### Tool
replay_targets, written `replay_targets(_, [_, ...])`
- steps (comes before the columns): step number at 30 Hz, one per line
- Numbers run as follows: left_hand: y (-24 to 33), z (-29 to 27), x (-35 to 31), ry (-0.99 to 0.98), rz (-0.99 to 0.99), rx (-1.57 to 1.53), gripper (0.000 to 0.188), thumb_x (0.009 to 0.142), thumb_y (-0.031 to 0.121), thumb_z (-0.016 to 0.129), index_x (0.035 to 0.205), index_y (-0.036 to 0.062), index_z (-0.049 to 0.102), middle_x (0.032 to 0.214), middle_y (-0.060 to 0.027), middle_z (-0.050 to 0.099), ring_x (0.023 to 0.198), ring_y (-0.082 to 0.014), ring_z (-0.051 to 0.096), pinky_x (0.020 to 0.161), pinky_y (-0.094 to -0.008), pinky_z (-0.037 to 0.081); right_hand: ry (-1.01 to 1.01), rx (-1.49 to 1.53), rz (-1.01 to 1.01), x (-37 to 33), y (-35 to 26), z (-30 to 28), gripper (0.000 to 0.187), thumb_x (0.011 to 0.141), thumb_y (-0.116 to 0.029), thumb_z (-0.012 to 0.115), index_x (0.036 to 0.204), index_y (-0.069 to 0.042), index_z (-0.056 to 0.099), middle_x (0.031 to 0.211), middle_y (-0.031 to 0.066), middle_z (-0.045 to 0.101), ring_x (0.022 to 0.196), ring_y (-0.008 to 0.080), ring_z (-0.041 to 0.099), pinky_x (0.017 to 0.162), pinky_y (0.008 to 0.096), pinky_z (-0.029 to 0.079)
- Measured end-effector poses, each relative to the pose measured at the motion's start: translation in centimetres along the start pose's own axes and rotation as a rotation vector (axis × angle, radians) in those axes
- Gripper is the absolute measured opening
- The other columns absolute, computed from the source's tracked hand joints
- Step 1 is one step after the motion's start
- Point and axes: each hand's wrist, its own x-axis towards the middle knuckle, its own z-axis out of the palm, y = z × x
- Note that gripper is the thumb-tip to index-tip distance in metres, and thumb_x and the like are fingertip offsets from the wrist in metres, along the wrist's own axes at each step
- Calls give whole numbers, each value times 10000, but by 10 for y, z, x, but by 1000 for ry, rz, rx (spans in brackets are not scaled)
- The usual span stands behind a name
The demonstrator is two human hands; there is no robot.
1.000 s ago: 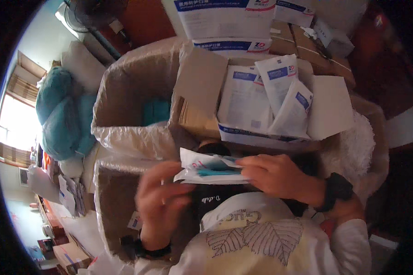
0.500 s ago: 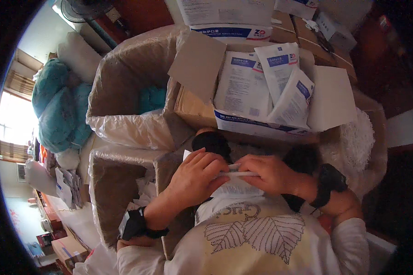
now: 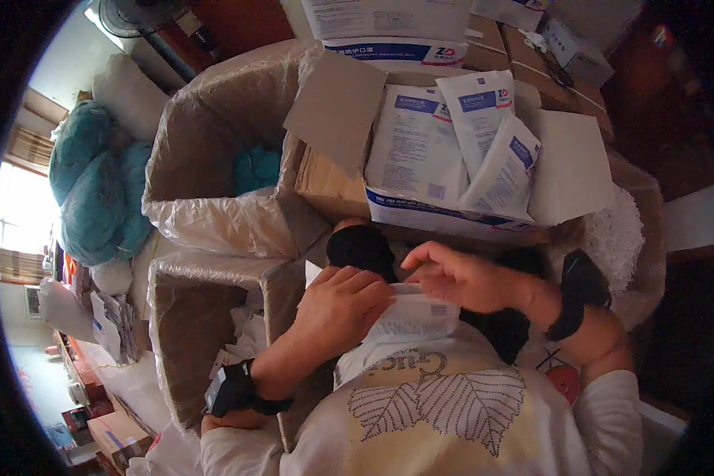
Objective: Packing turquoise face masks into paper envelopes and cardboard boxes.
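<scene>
A white printed packet [image 3: 412,319] lies against my shirt, its top edge upward. My left hand [image 3: 343,305] is closed on the packet's left top corner. Just above the packet's right side, my right hand [image 3: 472,278] has its fingers apart, and its index finger is raised. Whether its thumb still touches the top edge is hard to see. Beyond my hands stands an open white carton [image 3: 452,220] filled with similar white and blue packets [image 3: 416,143]; two of them lie loose and slanted on top.
Left of the carton is a plastic-lined box [image 3: 222,226] with teal material inside. Nearer me, another lined box [image 3: 202,278] holds white pieces. White stringy material [image 3: 615,238] bulges at the right. Teal bundles [image 3: 99,198] and a paper stack [image 3: 115,325] are far left.
My right hand has lifted off the packet's top edge, its fingers spreading upward. My left hand stays on the packet, whose front now shows more.
</scene>
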Motion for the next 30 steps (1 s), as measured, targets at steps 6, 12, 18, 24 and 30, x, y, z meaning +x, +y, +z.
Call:
replay_targets(6, [7, -4, 1, -8, 26, 49, 120, 728, 157, 602, 821, 87, 572, 834, -46, 579, 774, -237, 556, 685, -360, 425, -276, -666, 2, 17, -31, -14, 222, 816, -199, 544, 913, -1, 567, 882, 153, 594, 813, 256, 577, 707, 321, 442])
replay_targets(12, [10, -4, 2, 1, 65, 90, 126, 720, 167, 602, 800, 85, 551, 770, -32, 556, 735, -212, 546, 657, -341, 410, -365, -719, 59, 21, -49, -8, 214, 804, -214, 544, 860, -10, 571, 735, 154, 600, 677, 301, 583, 626, 352, 449])
replay_targets(18, [6, 1, -1, -5, -57, 36, 176, 716, 144, 616, 857, 80, 533, 794, -73, 558, 759, -263, 545, 685, -375, 417, -223, -787, -81, 24, -35, -4, 153, 806, -184, 525, 837, -40, 567, 764, 149, 596, 714, 332, 574, 625, 380, 444])
replay_targets(24, [5, 11, -3, 77, -191, -101, 233, 730, 151, 618, 934, 64, 547, 813, -92, 581, 778, -283, 551, 707, -382, 428, -82, -731, -143, 17, -16, -1, 200, 825, -235, 495, 823, -45, 555, 795, 163, 586, 780, 358, 556, 665, 420, 438])
replay_targets(30, [-1, 8, 4, -80, -61, -27, 157, 745, 163, 587, 864, 61, 593, 805, -80, 584, 765, -264, 551, 700, -373, 436, -283, -749, 65, 23, -31, -7, 335, 823, -368, 518, 818, -35, 554, 774, 168, 597, 756, 346, 574, 657, 412, 439])
